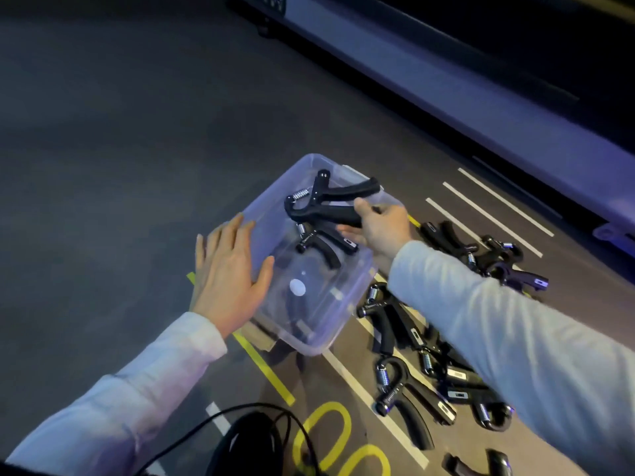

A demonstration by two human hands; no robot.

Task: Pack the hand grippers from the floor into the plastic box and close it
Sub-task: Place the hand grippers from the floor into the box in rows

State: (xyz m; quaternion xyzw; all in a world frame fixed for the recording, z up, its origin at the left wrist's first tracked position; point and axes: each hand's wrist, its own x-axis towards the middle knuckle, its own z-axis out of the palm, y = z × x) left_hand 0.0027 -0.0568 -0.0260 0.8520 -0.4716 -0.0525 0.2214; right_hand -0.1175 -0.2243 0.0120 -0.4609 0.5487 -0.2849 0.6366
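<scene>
A clear plastic box (338, 312) stands open on the dark floor in the middle of the head view. My left hand (228, 273) rests flat against its left wall, fingers straight. My right hand (381, 228) grips one handle of a black hand gripper (330, 201) and holds it over the box's far end. Another black gripper (321, 243) lies inside the box. Several more grippers (409, 383) lie on the floor to the right of the box, and a further heap (491, 255) lies beyond my right forearm.
A long grey machine base (446, 91) runs diagonally across the upper right. White and yellow lines (264, 369) mark the floor by the box. A black cable loop (254, 438) lies at the bottom centre. Bare dark floor stretches to the left.
</scene>
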